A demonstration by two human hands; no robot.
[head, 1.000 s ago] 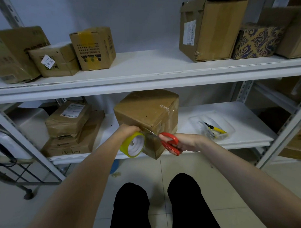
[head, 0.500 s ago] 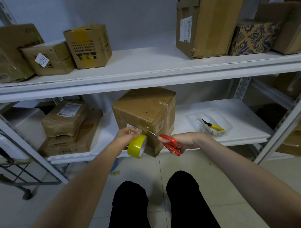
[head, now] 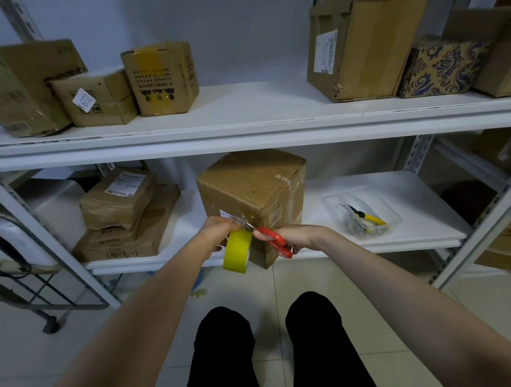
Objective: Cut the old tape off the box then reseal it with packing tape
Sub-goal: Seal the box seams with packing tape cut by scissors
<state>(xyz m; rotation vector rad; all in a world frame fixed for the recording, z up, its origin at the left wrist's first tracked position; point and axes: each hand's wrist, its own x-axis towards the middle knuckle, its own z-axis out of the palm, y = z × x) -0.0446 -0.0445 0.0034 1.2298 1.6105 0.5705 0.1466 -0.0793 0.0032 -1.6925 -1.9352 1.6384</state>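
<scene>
Position: box [head: 248, 193] on the lower shelf [head: 408, 196], turned corner-on to the camera, near corner at the shelf's front edge.

Hands: left hand [head: 218, 233] is up against the box's front-left face, just below a white label [head: 226, 214]. Its fingers are curled and grip the top of the yellow tape roll [head: 236, 254], which hangs edge-on beneath the hand. The right hand [head: 298, 238] has its fingers curled round the red handles of the scissors [head: 275, 242]. The blades point left, with the tips right at the left hand's fingers, above the roll (whether the blades are parted is too small to tell).

Step, as judged: resealing, at the point of severing the strip between roll and box. The strip itself cannot be made out, nor whether all old tape is off.

Next move calls for:
- the left hand holding the strip taut;
- blades square across it and clear of the fingertips;
- one clean closing cut;
- then the loose end pressed flat onto the cardboard.
</scene>
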